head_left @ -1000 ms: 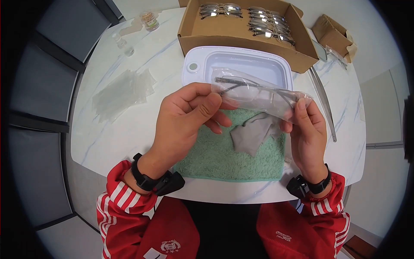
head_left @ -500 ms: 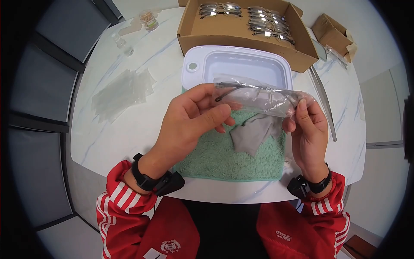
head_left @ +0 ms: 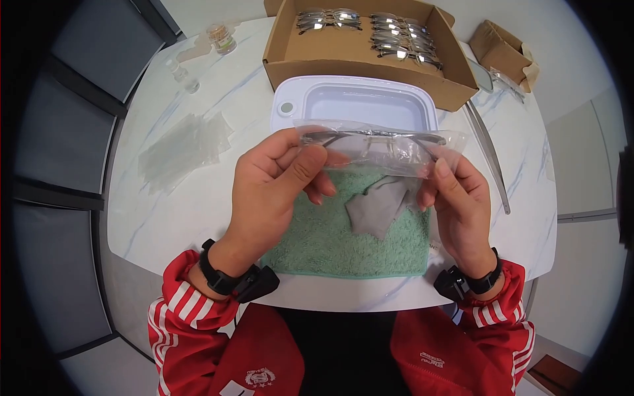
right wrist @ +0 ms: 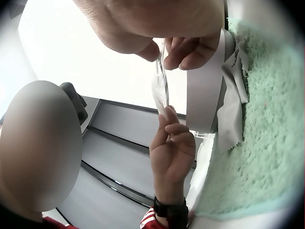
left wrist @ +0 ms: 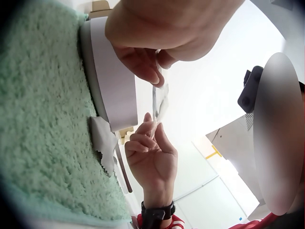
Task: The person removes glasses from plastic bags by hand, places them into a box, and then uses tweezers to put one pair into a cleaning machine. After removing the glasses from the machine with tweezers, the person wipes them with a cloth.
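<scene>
A pair of eyeglasses (head_left: 370, 141) lies inside a clear plastic bag (head_left: 413, 166), held level above the towel between both hands. My left hand (head_left: 274, 175) pinches the bag's left end between thumb and fingers. The other end is gripped by my right hand (head_left: 462, 195), thumb on the near side. Both wrist views show the bag (left wrist: 161, 102) nearly edge-on, stretched from hand to hand. Below, a grey cloth (head_left: 378, 208) lies crumpled on the green towel (head_left: 330, 237).
Behind the hands stands a white basin (head_left: 285, 89), then a cardboard box (head_left: 370, 72) with rows of eyeglasses (head_left: 403, 39). Flat clear bags (head_left: 181, 152) lie at left, near a small bottle (head_left: 185, 78) and a jar (head_left: 221, 41). A smaller carton (head_left: 498, 49) sits back right.
The bagged eyeglasses have turned from slanting down rightward to nearly level. Both hands have shifted slightly left in view, and the left fingers have closed again on the bag's end.
</scene>
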Motion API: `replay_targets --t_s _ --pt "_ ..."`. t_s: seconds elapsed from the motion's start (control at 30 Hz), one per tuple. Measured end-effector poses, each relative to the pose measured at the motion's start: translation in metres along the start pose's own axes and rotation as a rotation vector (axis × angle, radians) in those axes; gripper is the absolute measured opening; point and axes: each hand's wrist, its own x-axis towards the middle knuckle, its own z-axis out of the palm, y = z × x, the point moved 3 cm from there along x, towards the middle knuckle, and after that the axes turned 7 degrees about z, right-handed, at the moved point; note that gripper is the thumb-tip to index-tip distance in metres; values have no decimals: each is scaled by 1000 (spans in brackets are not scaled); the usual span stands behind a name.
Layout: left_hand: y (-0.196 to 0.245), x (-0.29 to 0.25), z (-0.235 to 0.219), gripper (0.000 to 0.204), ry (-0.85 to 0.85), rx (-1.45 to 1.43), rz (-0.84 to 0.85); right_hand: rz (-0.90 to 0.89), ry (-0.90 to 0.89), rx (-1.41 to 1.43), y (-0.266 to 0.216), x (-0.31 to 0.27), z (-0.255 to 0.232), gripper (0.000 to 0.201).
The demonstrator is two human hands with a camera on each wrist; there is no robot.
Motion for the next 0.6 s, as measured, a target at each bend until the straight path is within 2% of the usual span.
replay_targets --t_s 0.23,0.6 --pt "-3 1 2 39 17 37 -2 -8 -48 -48 4 0 -3 22" --pt "-5 1 3 32 -26 95 -17 -56 -35 2 3 0 -4 21"
